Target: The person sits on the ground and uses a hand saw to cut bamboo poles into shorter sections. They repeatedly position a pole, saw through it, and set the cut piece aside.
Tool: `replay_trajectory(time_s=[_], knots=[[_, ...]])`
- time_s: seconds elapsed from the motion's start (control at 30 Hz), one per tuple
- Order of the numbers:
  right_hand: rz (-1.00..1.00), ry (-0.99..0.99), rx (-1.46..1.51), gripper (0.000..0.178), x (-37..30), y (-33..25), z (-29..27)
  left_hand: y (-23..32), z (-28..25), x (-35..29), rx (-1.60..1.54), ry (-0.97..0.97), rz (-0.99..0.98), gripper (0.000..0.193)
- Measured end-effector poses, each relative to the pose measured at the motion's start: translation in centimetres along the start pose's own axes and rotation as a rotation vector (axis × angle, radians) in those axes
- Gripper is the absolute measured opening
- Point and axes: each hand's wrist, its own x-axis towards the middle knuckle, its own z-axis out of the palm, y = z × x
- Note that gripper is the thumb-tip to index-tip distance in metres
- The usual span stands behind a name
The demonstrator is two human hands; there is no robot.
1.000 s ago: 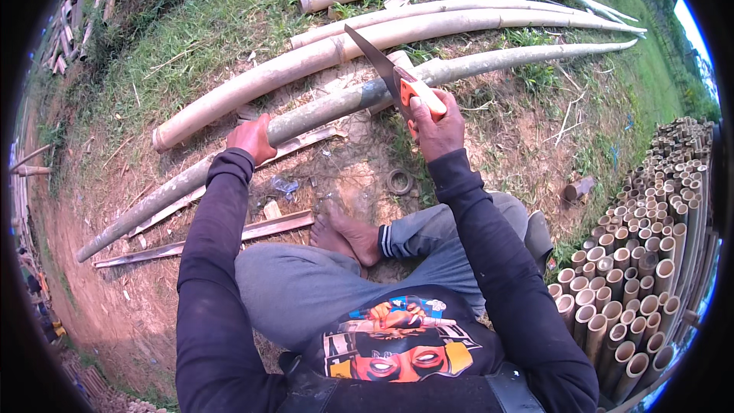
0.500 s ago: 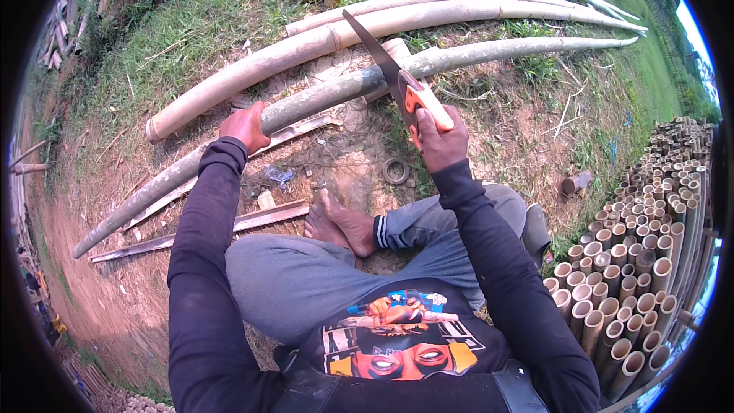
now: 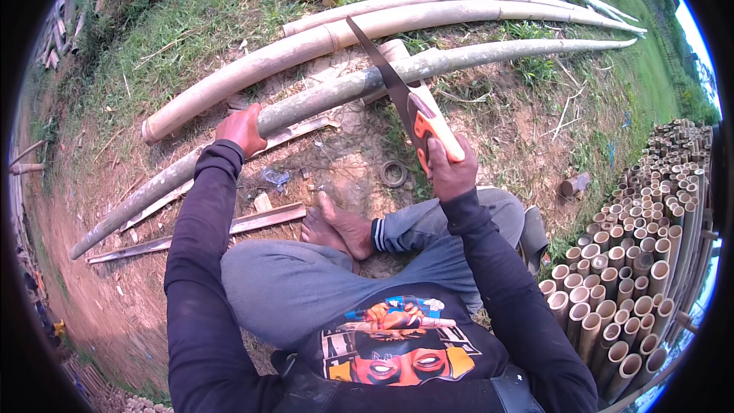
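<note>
A long grey-green bamboo pole (image 3: 321, 99) runs across in front of me from lower left to upper right. My left hand (image 3: 241, 130) is wrapped round it, left of the middle. In my right hand (image 3: 451, 168) is the orange and white handle of a hand saw (image 3: 394, 80). The dark blade lies across the pole, its tip pointing away past the far side. Beneath the pole near the blade, a short thick bamboo piece (image 3: 395, 50) props it. Whether the teeth have entered the bamboo I cannot tell.
Pale bamboo poles (image 3: 252, 73) lie beyond on the grass. Split bamboo strips (image 3: 199, 233) are on the dirt before my crossed legs, near a clear plastic scrap (image 3: 275, 176) and a bamboo ring (image 3: 394, 173). A big stack of cut bamboo tubes (image 3: 612, 283) stands at right.
My right hand has drawn the saw back toward me and slightly right, so more of the blade lies on the near side of the pole. My left hand keeps its hold.
</note>
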Motion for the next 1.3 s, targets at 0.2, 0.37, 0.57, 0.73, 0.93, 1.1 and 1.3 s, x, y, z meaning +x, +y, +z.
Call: replay_trajectory(time_s=[0.2,0.37,0.57,0.73,0.93,1.1,1.3], knots=[[0.271,-0.087,0.289,0.032,-0.2,1.6,-0.4,0.1,-1.0,-0.1,0.002,-0.038,-0.001,0.072],[0.439,-0.049,0.301,0.053,-11.1,-5.6,-9.2,-0.2,-0.1,0.6,0.014,-0.089,-0.050,0.070],[0.261,-0.154,0.121,0.026,2.1,1.9,1.1,0.2,-0.6,0.1,-0.002,-0.015,-0.011,0.060],[0.243,-0.090,0.145,0.031,-0.8,0.0,-1.7,0.3,-1.0,0.4,-0.001,-0.032,-0.020,0.069],[0.245,-0.022,0.164,0.040,-10.6,-3.4,-8.5,-0.3,0.2,0.6,0.002,-0.031,-0.027,0.067],[0.120,-0.037,0.177,0.025,1.3,2.4,2.0,0.0,-0.2,0.1,0.002,0.018,0.018,0.062],[0.235,-0.080,0.166,0.032,-5.2,1.5,-3.4,0.0,-0.6,0.1,0.011,0.006,0.014,0.060]])
